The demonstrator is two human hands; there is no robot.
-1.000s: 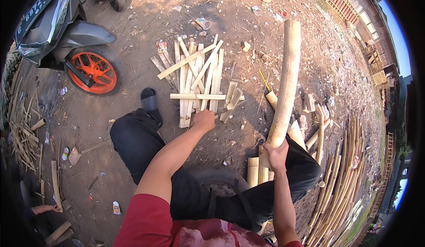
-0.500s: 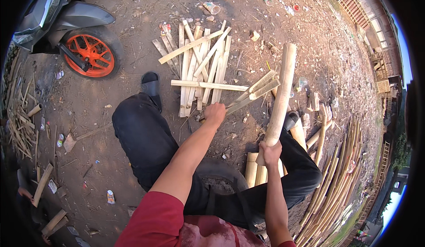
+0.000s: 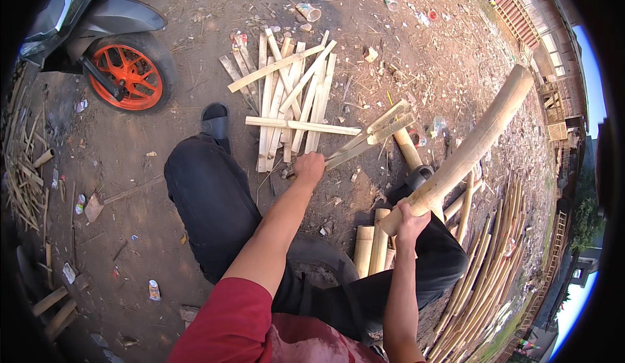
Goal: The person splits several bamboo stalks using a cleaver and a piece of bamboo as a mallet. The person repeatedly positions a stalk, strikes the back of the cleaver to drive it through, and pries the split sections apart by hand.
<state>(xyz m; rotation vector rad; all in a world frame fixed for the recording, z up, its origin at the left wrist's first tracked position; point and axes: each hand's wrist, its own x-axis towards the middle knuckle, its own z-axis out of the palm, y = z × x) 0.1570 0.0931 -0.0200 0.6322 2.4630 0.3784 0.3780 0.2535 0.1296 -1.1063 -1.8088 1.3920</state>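
Note:
My left hand [image 3: 308, 167] is closed around the dark handle of what looks like a machete [image 3: 343, 152]. Its long, narrow blade runs up and right to a split piece of bamboo [image 3: 389, 127], whose halves spread at the far end. How deep the blade sits in the bamboo is unclear. Gripped near its lower end by my right hand [image 3: 411, 223], a thick, pale wooden club [image 3: 472, 145] slants up to the right. The club is apart from the blade. Beyond my left hand lies a loose pile of split bamboo strips [image 3: 286, 96], some crossing others.
A motorbike's orange front wheel [image 3: 127, 73] stands at the far left. Cut bamboo lengths [image 3: 372, 246] are by my right leg, with long poles [image 3: 485, 265] further right. A tyre [image 3: 319, 255] lies between my legs. Bamboo scraps [image 3: 23, 174] and litter cover the left ground.
My right hand has swung the club from nearly upright to a rightward slant, its far end moving away from the blade. My left hand keeps its grip, with little shift.

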